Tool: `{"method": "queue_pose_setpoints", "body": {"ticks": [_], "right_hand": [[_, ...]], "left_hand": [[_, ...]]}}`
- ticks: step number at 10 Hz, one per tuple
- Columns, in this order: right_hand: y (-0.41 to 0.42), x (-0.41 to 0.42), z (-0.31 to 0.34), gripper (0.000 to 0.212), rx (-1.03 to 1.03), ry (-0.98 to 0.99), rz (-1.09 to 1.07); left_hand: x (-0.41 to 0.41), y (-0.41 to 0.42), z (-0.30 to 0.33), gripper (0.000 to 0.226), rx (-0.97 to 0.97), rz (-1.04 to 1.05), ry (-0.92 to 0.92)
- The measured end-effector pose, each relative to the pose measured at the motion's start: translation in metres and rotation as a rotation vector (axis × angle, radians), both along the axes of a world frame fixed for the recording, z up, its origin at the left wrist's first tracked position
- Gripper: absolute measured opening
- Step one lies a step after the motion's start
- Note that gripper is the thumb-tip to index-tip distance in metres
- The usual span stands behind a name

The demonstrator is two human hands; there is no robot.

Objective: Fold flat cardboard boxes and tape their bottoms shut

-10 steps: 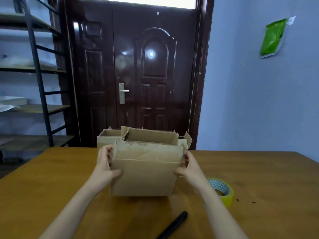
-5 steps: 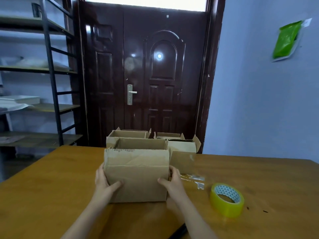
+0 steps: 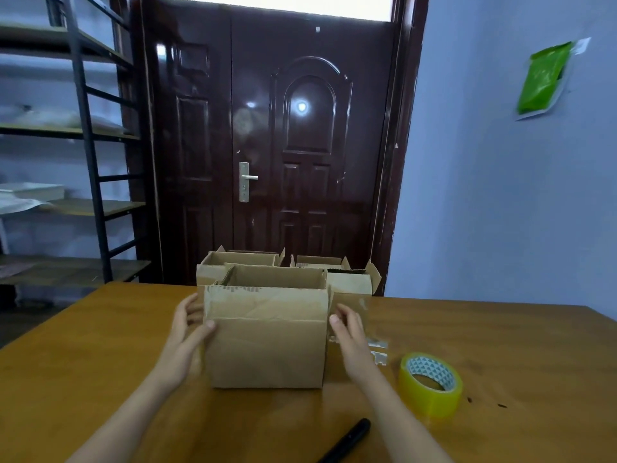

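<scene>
A brown cardboard box stands upright on the wooden table, its top open and its flaps raised. My left hand lies along the box's left side with loose fingers, its thumb resting on the front face. At the box's right edge is my right hand, with straight fingers and the thumb tip just at the corner. Neither hand grips anything. The box's bottom is hidden.
Several other folded open boxes stand behind it at the table's far edge. A yellow tape roll lies to the right, with tape scraps beside the box. A black pen-like tool lies near the front. A metal shelf stands on the left.
The box went from held up in both hands to standing on the table. Both hands have loosened from its sides. The camera view has shifted.
</scene>
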State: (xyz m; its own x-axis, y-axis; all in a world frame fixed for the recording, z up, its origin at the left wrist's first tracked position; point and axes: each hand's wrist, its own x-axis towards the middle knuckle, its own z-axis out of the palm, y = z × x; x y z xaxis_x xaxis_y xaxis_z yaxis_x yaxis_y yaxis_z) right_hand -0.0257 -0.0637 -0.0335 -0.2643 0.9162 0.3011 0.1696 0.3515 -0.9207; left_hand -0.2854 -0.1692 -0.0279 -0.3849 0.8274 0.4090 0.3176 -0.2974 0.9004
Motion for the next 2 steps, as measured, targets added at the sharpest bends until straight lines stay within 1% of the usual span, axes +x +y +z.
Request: {"method": "queue_pose_setpoints", "body": {"ticks": [1, 2], "right_hand": [[0.011, 0.011, 0.019, 0.047, 0.153, -0.12, -0.085], [0.033, 0.022, 0.062, 0.043, 0.263, -0.319, -0.139]], "left_hand": [[-0.013, 0.001, 0.02, 0.087, 0.087, 0.118, 0.137], [-0.027, 0.018, 0.065, 0.064, 0.108, 0.188, 0.407]]}}
